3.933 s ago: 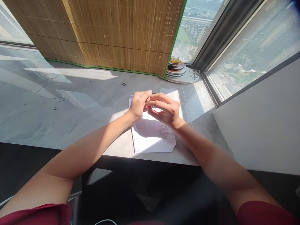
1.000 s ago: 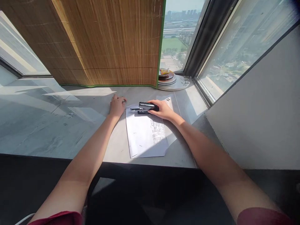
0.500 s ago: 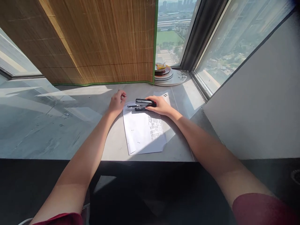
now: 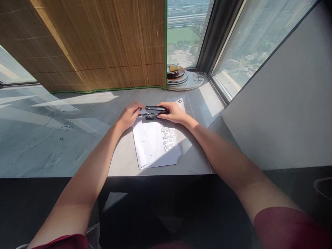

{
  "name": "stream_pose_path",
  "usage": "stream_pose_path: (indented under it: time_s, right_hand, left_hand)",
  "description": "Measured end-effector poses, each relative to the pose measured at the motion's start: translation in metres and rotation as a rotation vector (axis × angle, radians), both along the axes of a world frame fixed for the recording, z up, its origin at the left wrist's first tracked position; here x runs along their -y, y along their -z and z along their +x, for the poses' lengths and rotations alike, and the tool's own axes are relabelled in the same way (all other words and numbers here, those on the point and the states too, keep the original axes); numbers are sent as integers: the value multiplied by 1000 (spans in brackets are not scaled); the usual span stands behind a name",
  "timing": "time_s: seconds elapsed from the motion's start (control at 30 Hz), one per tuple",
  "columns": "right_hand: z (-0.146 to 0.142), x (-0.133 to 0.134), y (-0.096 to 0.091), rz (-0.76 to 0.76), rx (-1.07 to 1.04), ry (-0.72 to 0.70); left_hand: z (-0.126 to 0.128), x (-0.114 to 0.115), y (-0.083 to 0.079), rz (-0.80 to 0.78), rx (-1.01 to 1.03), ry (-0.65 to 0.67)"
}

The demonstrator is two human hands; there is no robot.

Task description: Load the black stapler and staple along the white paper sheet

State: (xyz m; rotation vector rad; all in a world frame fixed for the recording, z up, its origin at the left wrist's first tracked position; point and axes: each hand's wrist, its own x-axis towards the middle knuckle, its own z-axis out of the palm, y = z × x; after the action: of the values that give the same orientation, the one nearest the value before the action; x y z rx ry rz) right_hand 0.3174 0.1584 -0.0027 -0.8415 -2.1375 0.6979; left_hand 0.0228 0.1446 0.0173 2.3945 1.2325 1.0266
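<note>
My right hand (image 4: 174, 112) grips the rear end of a black stapler (image 4: 154, 109), whose jaws are spread apart over the top of the paper. A metal rail (image 4: 142, 115) sticks out from the stapler toward the left. My left hand (image 4: 128, 115) is closed in a pinch at the front of that rail. What lies between its fingertips is too small to make out. Under the stapler lies a white sheet of paper (image 4: 149, 145), with rows of small dark staple-like marks (image 4: 169, 136) along its right side.
Loose staples (image 4: 64, 128) lie scattered on the grey stone sill (image 4: 85, 152) to the left. A stack of plates (image 4: 177, 77) stands in the window corner. The bamboo blind (image 4: 103, 45) hangs behind the sill, and a white wall (image 4: 280, 103) rises at right.
My left hand has come right to the stapler's front end, its fingers now at the rail. My right hand keeps hold of the stapler. The view has shifted slightly.
</note>
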Motion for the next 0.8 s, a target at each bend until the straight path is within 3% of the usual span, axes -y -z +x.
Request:
stream_pose_path:
  time_s: [0.47,0.8]
  right_hand:
    - [-1,3,-3,-45,-19,-1]
    - [0,4,-4,-26,-11,-4]
  left_hand:
    - [-2,-4,8,-72,100,-2]
    - [-4,-2,6,-20,-6,69]
